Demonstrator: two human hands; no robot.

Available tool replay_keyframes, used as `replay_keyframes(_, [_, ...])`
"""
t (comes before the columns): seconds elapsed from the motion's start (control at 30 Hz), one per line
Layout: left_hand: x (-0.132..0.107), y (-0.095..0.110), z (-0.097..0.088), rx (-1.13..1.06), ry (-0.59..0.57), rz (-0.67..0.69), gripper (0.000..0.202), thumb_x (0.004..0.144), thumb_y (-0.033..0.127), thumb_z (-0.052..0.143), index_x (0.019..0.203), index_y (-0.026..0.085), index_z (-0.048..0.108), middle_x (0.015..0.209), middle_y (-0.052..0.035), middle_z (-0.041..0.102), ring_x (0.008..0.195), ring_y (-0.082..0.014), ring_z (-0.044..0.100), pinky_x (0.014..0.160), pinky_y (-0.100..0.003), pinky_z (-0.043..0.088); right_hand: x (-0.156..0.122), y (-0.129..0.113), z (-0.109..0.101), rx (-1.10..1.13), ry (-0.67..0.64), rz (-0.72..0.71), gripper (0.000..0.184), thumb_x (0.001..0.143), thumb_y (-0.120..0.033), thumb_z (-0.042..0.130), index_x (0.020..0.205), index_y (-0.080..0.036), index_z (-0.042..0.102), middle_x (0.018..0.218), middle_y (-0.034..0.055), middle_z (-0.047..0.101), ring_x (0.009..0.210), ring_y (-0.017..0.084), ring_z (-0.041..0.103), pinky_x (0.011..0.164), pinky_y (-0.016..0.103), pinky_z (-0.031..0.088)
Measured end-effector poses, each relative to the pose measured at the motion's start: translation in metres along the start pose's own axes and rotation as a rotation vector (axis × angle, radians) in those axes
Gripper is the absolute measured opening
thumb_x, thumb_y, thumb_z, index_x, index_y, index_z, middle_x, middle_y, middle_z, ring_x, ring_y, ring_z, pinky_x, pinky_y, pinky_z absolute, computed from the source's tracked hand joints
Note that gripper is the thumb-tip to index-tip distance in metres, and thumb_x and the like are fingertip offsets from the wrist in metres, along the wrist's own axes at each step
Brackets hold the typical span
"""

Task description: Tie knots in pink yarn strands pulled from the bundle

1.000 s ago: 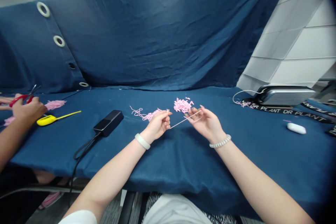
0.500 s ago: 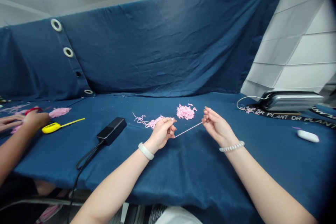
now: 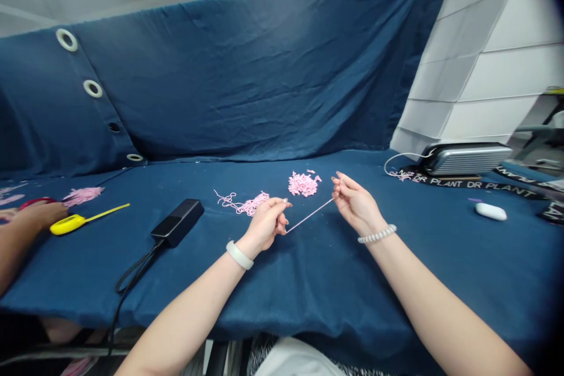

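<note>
A thin pink yarn strand [image 3: 308, 215] runs taut between my two hands above the blue cloth table [image 3: 308, 282]. My left hand [image 3: 267, 224], with a white bangle at the wrist, is closed and pinches the strand's near end. My right hand [image 3: 355, 204], wearing a bead bracelet, pinches the far end between its fingertips. Just behind my hands lie a small heap of cut pink yarn bits [image 3: 302, 184] and a loose tangle of pink yarn [image 3: 244, 204].
A black power brick [image 3: 175, 222] with its cable lies left of my hands. Further left, another person's hand [image 3: 37, 215] rests near a yellow tape measure [image 3: 68, 223], red scissors and pink yarn. A silver device [image 3: 467, 157], a printed ribbon and a white oval thing [image 3: 490, 211] lie right.
My right hand closed from spread fingers to a pinch on the strand's end, pulling it taut. The other person's hand lowered the red scissors to the table.
</note>
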State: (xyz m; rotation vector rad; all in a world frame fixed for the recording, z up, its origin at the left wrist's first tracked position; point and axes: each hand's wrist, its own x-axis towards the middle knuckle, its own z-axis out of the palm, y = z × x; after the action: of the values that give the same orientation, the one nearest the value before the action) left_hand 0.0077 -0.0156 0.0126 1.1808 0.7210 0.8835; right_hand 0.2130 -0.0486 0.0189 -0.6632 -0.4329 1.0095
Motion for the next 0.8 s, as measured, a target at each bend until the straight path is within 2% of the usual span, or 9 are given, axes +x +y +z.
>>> replay_keyframes(0.17, [-0.001,-0.001,0.000,0.003,0.002,-0.010,0.025,0.072,0.038,0.063,0.079,0.015,0.057,0.042,0.0060,0.048,0.031,-0.0049,0.036,0.036,-0.019,0.039,-0.002,-0.002,0.002,0.017,-0.016,0.020,0.027,0.070,0.005,0.055,0.087,-0.013,0.066,0.072,0.0029,0.064,0.051,0.004,0.057,0.049,0.013,0.053])
replay_keyframes(0.37, [0.000,0.001,-0.001,-0.009,0.020,-0.017,0.024,0.074,0.038,0.063,0.078,0.015,0.057,0.044,0.0065,0.046,0.033,-0.0037,0.034,0.036,-0.017,0.034,0.005,-0.006,-0.004,0.032,0.005,-0.045,0.027,0.068,0.007,0.057,0.085,-0.013,0.065,0.082,0.0052,0.066,0.058,0.006,0.061,0.053,0.014,0.056])
replay_keyframes(0.5, [0.000,0.000,-0.001,-0.107,-0.001,-0.018,0.020,0.075,0.030,0.064,0.081,0.012,0.059,0.058,0.0011,0.055,0.044,-0.0044,0.046,0.046,-0.019,0.042,0.012,-0.006,-0.012,0.037,0.060,-0.082,0.021,0.070,0.004,0.059,0.083,-0.012,0.064,0.078,0.0065,0.066,0.059,0.007,0.062,0.054,0.012,0.055])
replay_keyframes(0.6, [-0.001,-0.001,-0.001,-0.202,-0.059,-0.017,0.018,0.076,0.022,0.065,0.088,0.010,0.059,0.070,-0.0040,0.060,0.055,-0.0068,0.054,0.058,-0.023,0.048,0.014,-0.006,-0.015,0.026,0.086,-0.123,0.030,0.068,0.004,0.060,0.091,-0.015,0.062,0.075,0.0046,0.066,0.055,0.006,0.060,0.048,0.012,0.052])
replay_keyframes(0.7, [-0.001,0.000,0.000,-0.271,-0.095,-0.011,0.023,0.075,0.016,0.066,0.095,0.010,0.058,0.080,-0.0076,0.064,0.064,-0.0098,0.059,0.067,-0.027,0.050,0.011,-0.005,-0.013,0.002,0.055,-0.152,0.046,0.064,0.002,0.062,0.103,-0.022,0.057,0.076,0.0012,0.067,0.051,0.005,0.056,0.044,0.013,0.049])
replay_keyframes(0.8, [-0.001,0.000,0.001,-0.273,-0.087,-0.012,0.023,0.074,0.014,0.066,0.095,0.011,0.057,0.088,-0.0095,0.065,0.072,-0.0121,0.063,0.072,-0.028,0.051,0.002,0.005,-0.004,-0.097,-0.016,-0.137,0.037,0.062,-0.004,0.066,0.095,-0.019,0.058,0.073,0.0002,0.067,0.046,0.004,0.051,0.040,0.013,0.043])
